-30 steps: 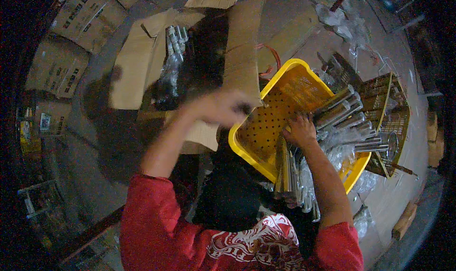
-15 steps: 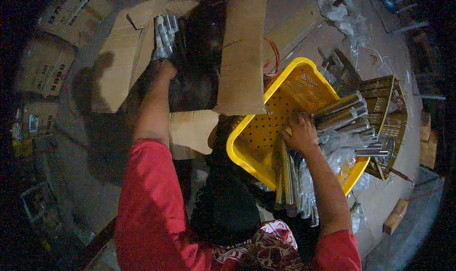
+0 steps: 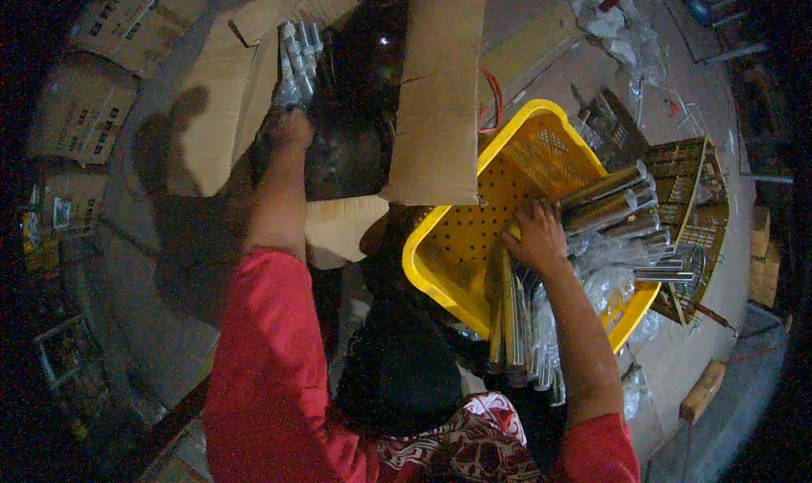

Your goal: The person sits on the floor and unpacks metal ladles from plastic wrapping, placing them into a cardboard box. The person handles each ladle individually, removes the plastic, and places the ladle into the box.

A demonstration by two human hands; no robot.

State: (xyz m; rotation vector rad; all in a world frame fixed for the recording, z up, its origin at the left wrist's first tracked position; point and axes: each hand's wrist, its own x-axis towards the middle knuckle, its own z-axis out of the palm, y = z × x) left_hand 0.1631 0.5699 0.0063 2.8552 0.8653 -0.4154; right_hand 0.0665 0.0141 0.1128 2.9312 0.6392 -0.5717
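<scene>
My left hand reaches into an open cardboard box. It touches the near end of a bundle of shiny metal tubes wrapped in clear plastic; its fingers are lost in shadow. My right hand lies in a yellow plastic basket, fingers apart, beside metal tubes. Some metal tubes stick out over the basket's right side, and others lean over its near edge. Clear plastic wrap covers part of them.
Closed cardboard boxes stand along the left. Behind the basket a red strap shows beside the cardboard box. A brown slatted crate is at the right, with a small wooden block nearer me. Loose clear plastic lies on the floor.
The view has shifted slightly. Both hands keep almost the same places, the left by the wrapped tubes and the right in the basket.
</scene>
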